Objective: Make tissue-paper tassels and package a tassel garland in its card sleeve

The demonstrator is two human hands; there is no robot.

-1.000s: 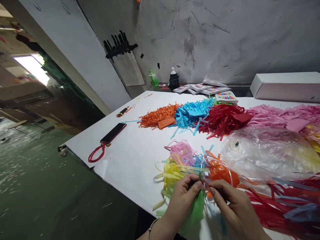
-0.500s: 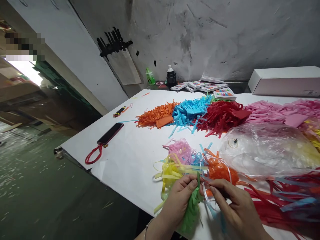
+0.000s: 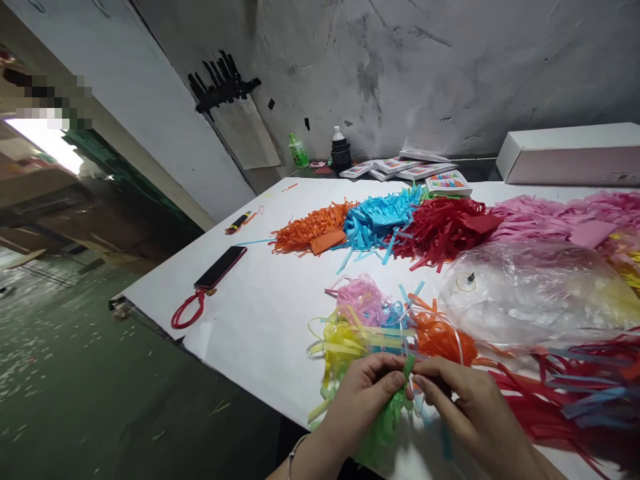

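Note:
A green paper tassel (image 3: 383, 433) hangs below my fingers, with its narrow twisted top (image 3: 409, 367) standing up between the two hands. My left hand (image 3: 367, 393) is closed round the tassel just under this top, thumb against forefinger. Close beside it, my right hand (image 3: 467, 400) pinches at the same top with thumb and forefinger; the exact grip is partly hidden. Behind the hands lie yellow paper strips (image 3: 345, 340), a pink bundle (image 3: 361, 300), blue strips (image 3: 393, 323) and an orange tassel (image 3: 443, 337). White ribbon (image 3: 457, 343) runs over the orange one.
Fringed paper bundles in orange (image 3: 313, 227), blue (image 3: 380, 220), red (image 3: 445, 227) and pink (image 3: 540, 217) line the white table's back. A clear plastic bag (image 3: 530, 293) and red strips (image 3: 540, 407) lie right. A phone (image 3: 220, 267) with red strap and a cutter (image 3: 238, 223) lie left.
My right fingers have come in against the left ones at the tassel's top. The green top now leans to the right, and the tassel's lower strips hang more loosely apart.

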